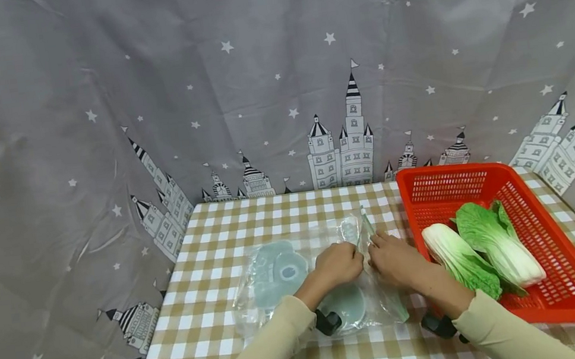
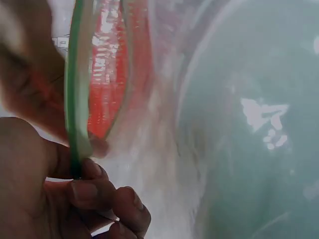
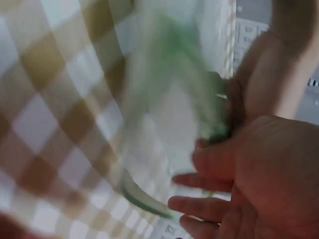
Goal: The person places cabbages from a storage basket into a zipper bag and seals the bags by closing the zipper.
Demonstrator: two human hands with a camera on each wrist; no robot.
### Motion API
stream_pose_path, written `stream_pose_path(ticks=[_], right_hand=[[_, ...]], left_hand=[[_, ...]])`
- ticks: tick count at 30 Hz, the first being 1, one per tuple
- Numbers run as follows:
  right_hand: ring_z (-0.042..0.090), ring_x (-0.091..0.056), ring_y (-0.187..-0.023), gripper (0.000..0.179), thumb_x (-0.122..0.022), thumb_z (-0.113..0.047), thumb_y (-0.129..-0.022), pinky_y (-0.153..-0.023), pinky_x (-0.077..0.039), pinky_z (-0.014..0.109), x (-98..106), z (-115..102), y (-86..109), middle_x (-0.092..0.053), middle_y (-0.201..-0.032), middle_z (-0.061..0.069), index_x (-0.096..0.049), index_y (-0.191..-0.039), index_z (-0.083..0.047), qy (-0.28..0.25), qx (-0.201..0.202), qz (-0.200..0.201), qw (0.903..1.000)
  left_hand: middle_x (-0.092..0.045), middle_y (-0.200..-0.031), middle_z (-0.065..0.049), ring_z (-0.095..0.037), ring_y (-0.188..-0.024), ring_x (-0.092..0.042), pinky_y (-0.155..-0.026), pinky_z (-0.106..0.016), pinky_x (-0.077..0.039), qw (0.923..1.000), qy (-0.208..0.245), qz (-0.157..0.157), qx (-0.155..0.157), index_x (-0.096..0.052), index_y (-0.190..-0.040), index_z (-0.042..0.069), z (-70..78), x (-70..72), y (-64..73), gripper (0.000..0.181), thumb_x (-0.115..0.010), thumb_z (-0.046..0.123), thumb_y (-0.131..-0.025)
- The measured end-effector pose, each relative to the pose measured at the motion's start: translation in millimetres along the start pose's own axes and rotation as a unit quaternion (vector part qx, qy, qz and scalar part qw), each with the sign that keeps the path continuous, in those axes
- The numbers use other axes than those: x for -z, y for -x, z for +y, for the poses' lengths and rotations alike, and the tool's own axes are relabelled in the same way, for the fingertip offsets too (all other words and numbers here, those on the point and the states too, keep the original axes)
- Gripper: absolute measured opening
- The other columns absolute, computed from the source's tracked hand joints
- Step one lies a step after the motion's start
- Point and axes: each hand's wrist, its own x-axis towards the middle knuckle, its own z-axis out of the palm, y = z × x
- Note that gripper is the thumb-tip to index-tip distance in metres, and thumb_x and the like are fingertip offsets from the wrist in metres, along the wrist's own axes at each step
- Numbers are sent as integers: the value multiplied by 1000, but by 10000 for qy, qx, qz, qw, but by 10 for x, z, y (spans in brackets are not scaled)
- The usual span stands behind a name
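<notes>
A clear zip bag [image 1: 302, 234] with pale blue-green shapes on it lies on the checked tablecloth. Its green zip strip [image 2: 74, 89] faces the right side, and the mouth gapes apart in the left wrist view. My left hand [image 1: 339, 263] pinches the strip between thumb and fingers. Close beside it, my right hand [image 1: 396, 259] holds the bag's mouth, one fingertip showing behind the strip in the left wrist view. In the right wrist view, its thumb [image 3: 217, 159] presses near the green edge while the other fingers extend below.
To the right stands a red plastic basket [image 1: 556, 218] with two leafy green vegetables [image 1: 497, 246] in it. The checked tablecloth [image 1: 195, 346] covers the table. A grey curtain [image 1: 267, 104] printed with castles and stars hangs behind.
</notes>
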Motion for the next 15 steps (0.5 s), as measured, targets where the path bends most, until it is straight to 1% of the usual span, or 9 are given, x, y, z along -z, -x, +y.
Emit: stream_pose_path(ticks=[1, 3, 6, 8, 10, 12, 14, 15], right_hand=[[45, -57, -109, 18, -66, -6, -86, -97, -43, 51, -37, -31, 14, -61, -105, 26, -63, -97, 8, 55, 85, -79, 9999], [45, -55, -114, 23, -69, -6, -81, -98, -42, 53, -112, -99, 40, -60, -111, 28, -65, -98, 8, 40, 187, -250, 9995], [45, -48, -125, 42, -70, -9, -76, -102, -39, 54, -274, -201, 77, -55, -127, 29, -63, -113, 11, 57, 266, -429, 9987], [43, -45, -129, 52, -69, -7, -74, -106, -35, 52, -395, -252, 104, -52, -132, 28, -58, -119, 16, 17, 424, -441, 9981], [40, -45, -128, 61, -66, -5, -72, -107, -34, 49, -552, -267, 119, -51, -133, 29, -50, -126, 20, -31, 691, -202, 9974], [39, -47, -126, 64, -63, -5, -73, -107, -35, 47, -689, -267, 129, -50, -132, 30, -45, -127, 22, -277, 910, 108, 9954], [37, -48, -125, 62, -63, -13, -81, -106, -35, 46, -804, -265, 120, -50, -132, 30, -43, -129, 22, -685, 964, 340, 9924], [37, -47, -126, 65, -63, -20, -85, -107, -35, 46, -844, -266, 115, -49, -134, 30, -41, -131, 21, -867, 970, 352, 9909]], left_hand=[[-54, -61, 1, -16, -55, -51, -47, -33, -41, 10000, 14, -16, 9, -54, -63, 15, -10, 10, 18, 30, -46, 21, -91], [-54, -62, 1, -16, -56, -52, -47, -33, -41, 10000, -7, -29, 2, -54, -64, 16, -31, 17, 55, 31, -44, 22, -92], [-57, -66, 1, -17, -61, -56, -50, -34, -44, 9999, 96, -60, -75, -56, -66, 17, -62, 15, 108, 33, -41, 23, -95], [-57, -68, 2, -17, -62, -56, -52, -34, -45, 9998, 174, -49, -110, -55, -65, 17, -83, 6, 139, 34, -41, 23, -95], [-56, -68, 2, -16, -62, -55, -53, -33, -44, 9990, 405, -80, -145, -53, -64, 18, -104, 3, 168, 35, -41, 22, -96], [-51, -63, 3, -14, -57, -50, -51, -30, -41, 9970, 725, -172, -205, -50, -60, 17, -115, 7, 200, 36, -41, 20, -96], [-45, -58, 3, -13, -54, -44, -50, -27, -38, 9930, 1105, -240, -334, -46, -58, 17, -129, 3, 227, 37, -41, 17, -95], [-43, -56, 4, -12, -52, -42, -50, -26, -37, 9896, 1353, -309, -388, -46, -57, 16, -130, 4, 243, 37, -40, 15, -94]])
